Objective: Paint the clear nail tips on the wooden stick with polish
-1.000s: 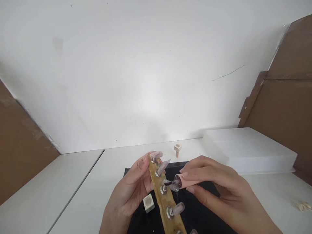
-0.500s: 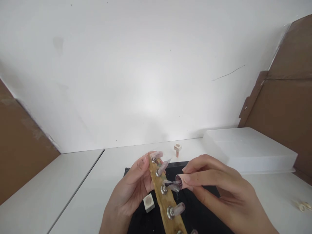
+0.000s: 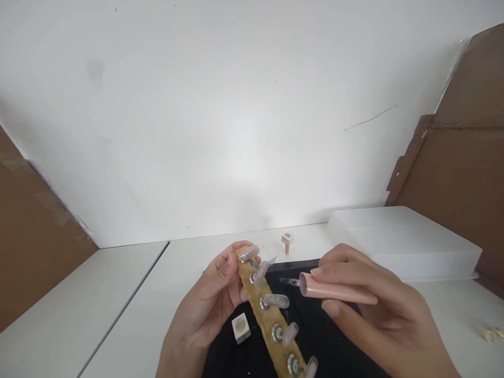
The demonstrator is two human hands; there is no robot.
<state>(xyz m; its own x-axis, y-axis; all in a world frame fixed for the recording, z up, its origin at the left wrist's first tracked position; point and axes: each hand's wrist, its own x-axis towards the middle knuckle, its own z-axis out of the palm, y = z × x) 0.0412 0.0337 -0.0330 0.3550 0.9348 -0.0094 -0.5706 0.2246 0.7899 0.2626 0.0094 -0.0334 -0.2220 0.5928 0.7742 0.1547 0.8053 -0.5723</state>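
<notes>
My left hand (image 3: 208, 299) grips the far end of a wooden nail tip holder (image 3: 264, 310), a wavy-edged strip tilted toward me. Several pale, translucent false nails (image 3: 275, 301) stand along it on round metal mounts. Between the thumb and fingers of my right hand (image 3: 370, 299) is a pink nail polish brush (image 3: 338, 290), held by its cap. Its bristles point left, a little apart from the nails. A small white cube (image 3: 241, 328) with a round mark on top lies beside the holder on a black mat (image 3: 323, 331).
A pink bottle with a white cube-like top (image 3: 287, 241) stands behind the mat. At the back right lies a white plastic box (image 3: 401, 241). Small pale pieces (image 3: 490, 334) sit at the far right. A white wall (image 3: 244, 115) and brown cardboard panels (image 3: 460, 184) enclose the table.
My right hand has drawn the brush back to the right, off the middle nail, and turned it so the cap's length shows. The holder has shifted slightly in my left hand.
</notes>
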